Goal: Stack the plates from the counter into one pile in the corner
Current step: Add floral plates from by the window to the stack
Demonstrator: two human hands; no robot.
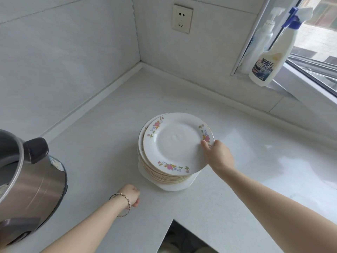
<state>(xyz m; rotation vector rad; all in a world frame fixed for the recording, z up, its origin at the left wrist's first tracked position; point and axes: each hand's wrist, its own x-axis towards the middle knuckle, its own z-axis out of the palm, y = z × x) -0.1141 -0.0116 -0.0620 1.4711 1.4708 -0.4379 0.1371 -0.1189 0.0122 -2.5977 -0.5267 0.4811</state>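
Note:
A pile of several white plates [160, 172] with gold rims stands on the white counter [109, 125], resting on a white square dish [173, 186]. On top lies a white plate with pink flowers [175, 143], shifted a little right of the pile. My right hand [217, 154] grips this top plate at its right rim, thumb on the upper face. My left hand [132, 195], with a bracelet at the wrist, rests on the counter left of the pile, fingers curled and holding nothing.
A steel rice cooker [27, 179] stands at the left edge. The wall corner [140, 61] lies behind the pile, with a socket [182, 19] above. Two spray bottles [269, 52] stand on the window sill at the right. The counter's front edge [171, 223] cuts in below.

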